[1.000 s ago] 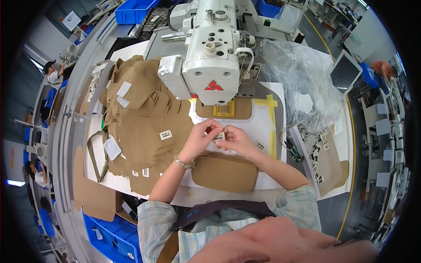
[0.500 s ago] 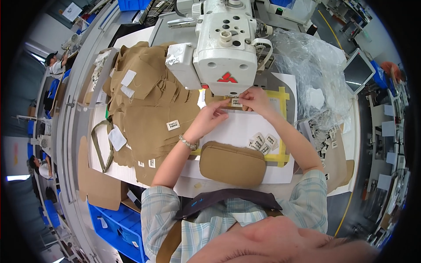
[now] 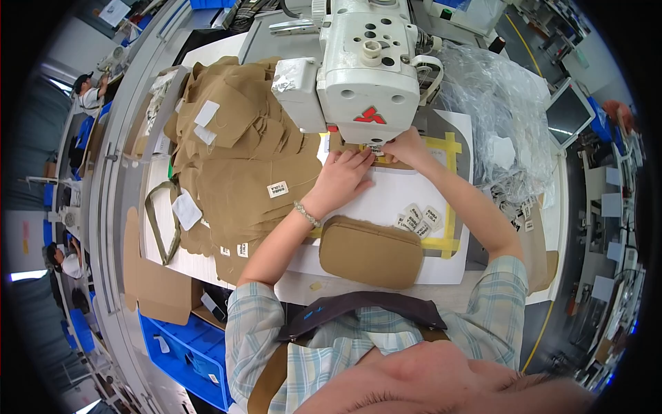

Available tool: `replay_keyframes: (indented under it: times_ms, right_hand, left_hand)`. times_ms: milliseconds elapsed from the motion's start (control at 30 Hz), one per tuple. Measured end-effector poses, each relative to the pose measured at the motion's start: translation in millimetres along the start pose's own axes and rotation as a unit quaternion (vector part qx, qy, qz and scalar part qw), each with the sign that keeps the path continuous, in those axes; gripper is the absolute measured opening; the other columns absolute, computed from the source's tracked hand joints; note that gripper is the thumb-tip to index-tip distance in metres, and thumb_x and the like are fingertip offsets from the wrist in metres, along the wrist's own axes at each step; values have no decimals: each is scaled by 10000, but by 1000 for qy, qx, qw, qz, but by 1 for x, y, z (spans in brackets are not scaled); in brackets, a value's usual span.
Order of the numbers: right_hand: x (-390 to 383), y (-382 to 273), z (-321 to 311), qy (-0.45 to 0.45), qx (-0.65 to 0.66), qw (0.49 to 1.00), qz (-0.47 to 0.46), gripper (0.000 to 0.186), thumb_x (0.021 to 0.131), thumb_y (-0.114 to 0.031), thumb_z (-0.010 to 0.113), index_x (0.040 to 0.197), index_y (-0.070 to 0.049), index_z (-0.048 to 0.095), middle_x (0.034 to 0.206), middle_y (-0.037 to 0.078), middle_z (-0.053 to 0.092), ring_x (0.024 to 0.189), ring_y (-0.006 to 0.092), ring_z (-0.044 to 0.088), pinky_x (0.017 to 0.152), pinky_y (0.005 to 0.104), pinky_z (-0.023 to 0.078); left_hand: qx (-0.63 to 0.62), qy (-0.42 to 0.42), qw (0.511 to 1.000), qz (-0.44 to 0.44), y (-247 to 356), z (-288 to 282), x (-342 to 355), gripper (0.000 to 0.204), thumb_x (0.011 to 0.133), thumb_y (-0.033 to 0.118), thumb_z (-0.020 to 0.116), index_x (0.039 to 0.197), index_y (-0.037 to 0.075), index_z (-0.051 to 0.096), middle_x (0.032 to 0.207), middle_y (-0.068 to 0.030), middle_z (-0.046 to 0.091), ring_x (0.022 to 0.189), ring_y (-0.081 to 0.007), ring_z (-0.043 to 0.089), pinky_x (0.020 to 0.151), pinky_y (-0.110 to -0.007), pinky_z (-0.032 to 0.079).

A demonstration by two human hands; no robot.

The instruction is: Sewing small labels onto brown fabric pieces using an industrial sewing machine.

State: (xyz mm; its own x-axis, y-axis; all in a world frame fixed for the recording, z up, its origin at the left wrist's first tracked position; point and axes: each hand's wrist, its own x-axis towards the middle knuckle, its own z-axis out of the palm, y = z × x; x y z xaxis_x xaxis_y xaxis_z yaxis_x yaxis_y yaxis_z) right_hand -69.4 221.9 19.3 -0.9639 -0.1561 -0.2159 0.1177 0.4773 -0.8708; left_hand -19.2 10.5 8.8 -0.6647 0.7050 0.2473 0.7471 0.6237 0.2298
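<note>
A white sewing machine head point(image 3: 372, 90) stands above a small printed fabric label point(image 3: 376, 150), which lies on a brown fabric piece point(image 3: 336, 142) mostly hidden by the machine and my hands. My left hand point(image 3: 341, 183) lies flat, its fingers stretched out toward the label's left side. From the right, my right hand point(image 3: 408, 149) has bent fingers pressed together at the label's right edge; its fingertips are partly hidden. Nearer to me rests a rounded brown fabric pouch point(image 3: 371, 252). Beside it several loose labels point(image 3: 420, 220) overlap on the white sheet point(image 3: 303, 265).
Left of my hands spreads a large heap of brown fabric pieces point(image 3: 234, 159). Clear plastic bags point(image 3: 493, 103) crowd the right side, near a pile of labels point(image 3: 509, 207). A blue crate point(image 3: 183, 355) sits at the lower left. Yellow tape point(image 3: 452, 186) edges the sewing area.
My left hand has moved from a raised, curled pose to lying flatter with its fingers beside the label. The right hand stays at the label's right side. The whole view has shifted slightly.
</note>
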Motion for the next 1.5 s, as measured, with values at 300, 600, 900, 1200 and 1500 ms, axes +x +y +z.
replay_keyframes:
  times_ms: [300, 600, 900, 1200, 1500]
  right_hand:
    - [-28, 12, -2, 64, -272, 930, -238, 183, 805, -112, 713, 977, -50, 719, 965, 101, 710, 1034, 264, 645, 915, 419, 501]
    - [-33, 45, -7, 27, -331, 833, -442, 214, 856, -112, 645, 1061, -56, 674, 1195, 62, 656, 1123, 238, 584, 985, 389, 440]
    - [-36, 46, -6, 30, -357, 824, -439, 289, 855, -91, 637, 1142, -64, 658, 1248, 57, 639, 1171, 219, 563, 1003, 381, 418]
    - [-35, 46, -7, 15, -362, 824, -435, 315, 858, -87, 627, 1170, -60, 657, 1250, 60, 639, 1180, 217, 559, 1008, 379, 415]
    - [-36, 48, -5, 5, -341, 837, -428, 388, 857, -64, 610, 1245, -74, 621, 1285, 52, 617, 1184, 242, 537, 1008, 400, 410]
  left_hand:
    - [99, 7, 995, 0, 6, 11, 1, 661, 872, 469, 620, 1347, 19, 526, 1373, -82, 541, 1241, -240, 467, 1027, -429, 343]
    - [80, -10, 996, 26, -2, 4, 4, 688, 864, 476, 633, 1380, 43, 494, 1393, -67, 531, 1284, -229, 459, 1054, -448, 321]
    - [72, 11, 996, 42, 1, 5, -6, 687, 877, 432, 627, 1415, 48, 440, 1397, -93, 532, 1289, -229, 469, 1034, -423, 344]
    - [64, 12, 998, 25, -2, 4, -1, 654, 862, 450, 639, 1384, 90, 478, 1393, -46, 534, 1283, -214, 472, 1043, -428, 327]
    - [13, -23, 999, 42, -31, 2, 8, 508, 878, 422, 643, 1301, 150, 575, 1336, -5, 579, 1234, -168, 501, 1042, -449, 309]
